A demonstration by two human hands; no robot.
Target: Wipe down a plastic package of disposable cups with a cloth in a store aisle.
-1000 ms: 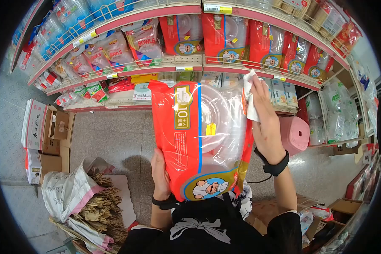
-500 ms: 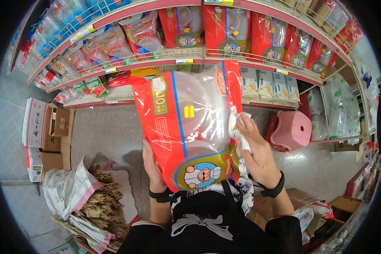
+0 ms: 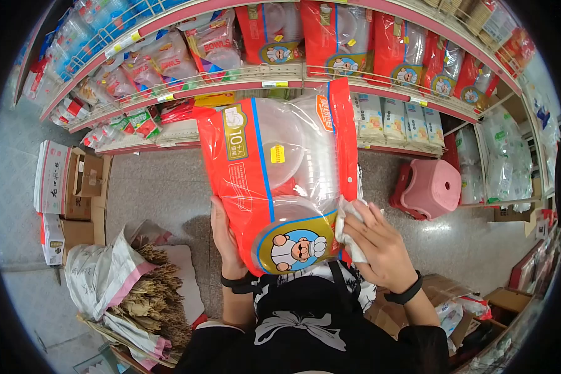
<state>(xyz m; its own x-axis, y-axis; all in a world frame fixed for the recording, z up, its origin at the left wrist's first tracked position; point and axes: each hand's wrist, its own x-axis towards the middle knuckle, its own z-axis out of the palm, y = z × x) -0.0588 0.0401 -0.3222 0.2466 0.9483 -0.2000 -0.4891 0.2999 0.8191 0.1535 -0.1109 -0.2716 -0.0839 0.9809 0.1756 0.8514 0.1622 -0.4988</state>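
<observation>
A large red and clear plastic package of stacked bowls, with a yellow price sticker and a chef picture, is held up in front of the chest. My left hand grips its lower left side, fingers partly hidden behind it. At the lower right edge, my right hand presses a crumpled white cloth against the package, with its fingers bent over the cloth.
Ahead, a curved shelf holds similar red packages and bags of bowls. A pink stool stands at right. Cardboard boxes and a sack of dried plants are at left.
My right hand has slid the cloth down along the package's right edge. The package has turned slightly more upright, and its right top corner is a little higher.
</observation>
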